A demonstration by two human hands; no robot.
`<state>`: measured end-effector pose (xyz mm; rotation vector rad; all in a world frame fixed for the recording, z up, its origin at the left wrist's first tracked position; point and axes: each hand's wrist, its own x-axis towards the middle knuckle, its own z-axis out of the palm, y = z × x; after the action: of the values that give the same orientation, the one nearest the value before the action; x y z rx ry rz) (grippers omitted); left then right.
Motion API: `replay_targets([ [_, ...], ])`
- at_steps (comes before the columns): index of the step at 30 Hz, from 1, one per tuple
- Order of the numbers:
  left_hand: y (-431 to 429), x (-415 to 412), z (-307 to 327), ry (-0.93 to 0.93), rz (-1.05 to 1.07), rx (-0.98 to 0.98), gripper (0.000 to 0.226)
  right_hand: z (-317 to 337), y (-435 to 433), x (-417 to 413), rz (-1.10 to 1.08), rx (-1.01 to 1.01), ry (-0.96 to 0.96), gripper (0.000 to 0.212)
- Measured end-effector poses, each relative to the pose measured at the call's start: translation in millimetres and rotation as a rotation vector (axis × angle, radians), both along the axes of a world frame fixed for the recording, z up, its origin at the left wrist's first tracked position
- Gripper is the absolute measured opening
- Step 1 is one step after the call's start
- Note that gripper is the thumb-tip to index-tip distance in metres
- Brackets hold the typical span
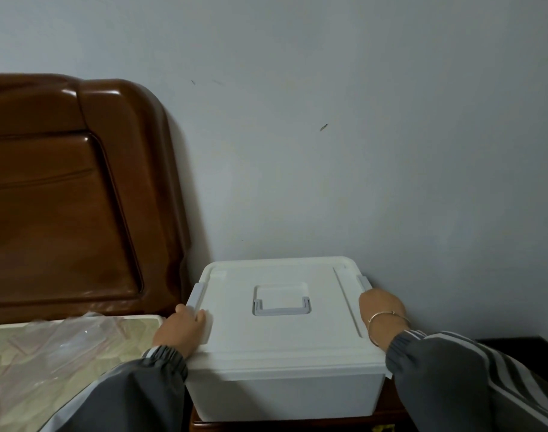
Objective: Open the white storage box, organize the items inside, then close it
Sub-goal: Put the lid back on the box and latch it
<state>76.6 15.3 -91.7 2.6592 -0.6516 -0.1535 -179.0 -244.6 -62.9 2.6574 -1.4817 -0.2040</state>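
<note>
White storage box (285,397) stands in front of us on a dark wooden worktop (197,427), close to the pale wall (360,120), with its lid (282,338) on.

At the far left we see a mattress (32,369) under crinkled clear plastic (76,335). Behind it a glossy brown headboard (63,198) rises against the wall, just beside the box's left side. Our left sleeve (126,397), grey with a light stripe, reaches in over the corner of the mattress.

Our left hand (180,328) is at the left edge of the lid, just in front of the grey left latch (197,296). The thumb lies on top of the lid and the fingers (183,310) curl round its edge, gripping it.

In the middle of the lid a grey handle (280,308) lies folded flat in its square recess. A raised rib runs front to back near the lid's right side.

Our right hand (381,305), with a thin bracelet (388,316) at the wrist, is draped over the right edge of the lid, just in front of the grey right latch (363,281). Its fingers go down past the rim and out of sight, so we cannot tell whether they grip anything. Our right sleeve (469,385), grey with light stripes, comes in from the lower right. Beyond it, at the far right, a dark piece of furniture (515,347) shows against the wall; we cannot make out what it is.
</note>
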Motion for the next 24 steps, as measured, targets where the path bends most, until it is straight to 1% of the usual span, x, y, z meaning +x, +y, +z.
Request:
replay_targets([
  [2,1,-1,1,-0.012,0.027,-0.013,0.039,0,-1,0,-0.032,0.025,-0.042,0.033],
  [4,2,-1,1,-0.034,0.031,-0.005,0.043,-3,-6,-4,-0.077,0.081,-0.162,0.04],
  [6,3,2,0,-0.007,0.008,-0.035,0.04,-8,-12,-11,-0.074,0.168,-0.249,0.051],
  [8,4,6,0,0.066,-0.013,-0.082,0.035,-13,-17,-18,-0.007,0.211,-0.281,0.052],
  [10,5,10,-1,0.101,-0.029,-0.081,0.033,-16,-21,-19,0.034,0.19,-0.282,0.052],
  [16,-8,20,-3,0.065,-0.011,-0.03,0.028,-19,-39,-5,0.029,0.185,-0.28,0.051],
  [24,-39,34,-3,0.044,0.034,-0.077,0.03,-14,-67,20,0.006,0.18,-0.271,0.05],
])
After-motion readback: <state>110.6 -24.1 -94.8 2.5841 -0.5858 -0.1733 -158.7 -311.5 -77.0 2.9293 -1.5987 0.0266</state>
